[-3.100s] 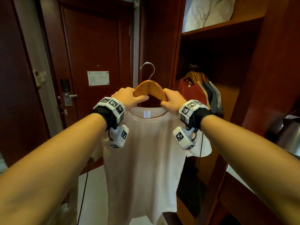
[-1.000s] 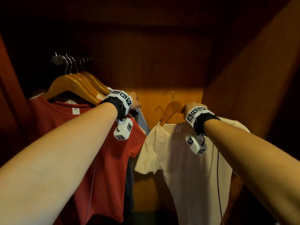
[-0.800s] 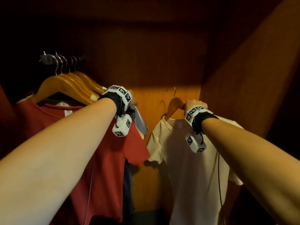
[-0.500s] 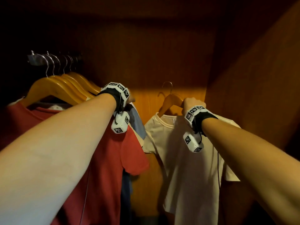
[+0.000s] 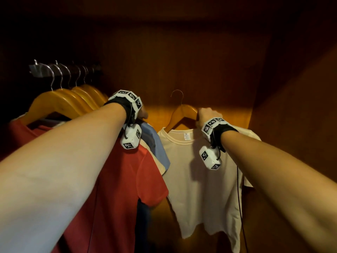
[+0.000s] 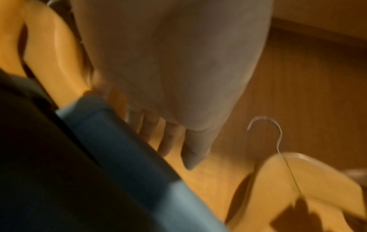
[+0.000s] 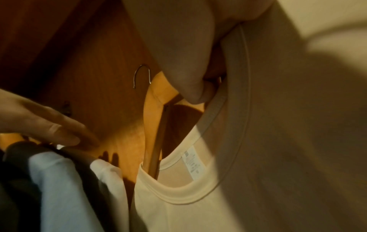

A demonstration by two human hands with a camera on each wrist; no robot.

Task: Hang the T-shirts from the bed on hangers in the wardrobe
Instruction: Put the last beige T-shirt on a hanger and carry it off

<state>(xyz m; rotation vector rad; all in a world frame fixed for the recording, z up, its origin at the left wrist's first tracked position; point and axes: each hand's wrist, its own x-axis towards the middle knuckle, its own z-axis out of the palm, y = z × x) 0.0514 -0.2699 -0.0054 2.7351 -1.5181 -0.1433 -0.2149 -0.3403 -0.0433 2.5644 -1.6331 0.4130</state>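
Note:
A cream T-shirt (image 5: 200, 179) hangs on a wooden hanger (image 5: 182, 111) inside the wardrobe. My right hand (image 5: 207, 114) grips that hanger's right shoulder; the right wrist view shows its fingers (image 7: 194, 89) curled round the wood. The hanger's metal hook (image 5: 177, 95) is in the air, off the rail (image 5: 42, 71). My left hand (image 5: 143, 114) is to the left, its straight fingers (image 6: 168, 139) lying against the shoulder of the hung blue shirt (image 5: 156, 145). The wrist band hides most of that hand in the head view.
Several wooden hangers (image 5: 60, 101) hang bunched on the rail at the left, carrying a red T-shirt (image 5: 118, 189) and others behind it. The wardrobe's side wall (image 5: 291, 125) stands close on the right. The back panel (image 5: 182, 61) is just beyond the hook.
Three seconds ago both hands held the hanger in front of the door. Now it is inside the wardrobe in my right hand alone, slightly higher; my left hand is against the hung shirts.

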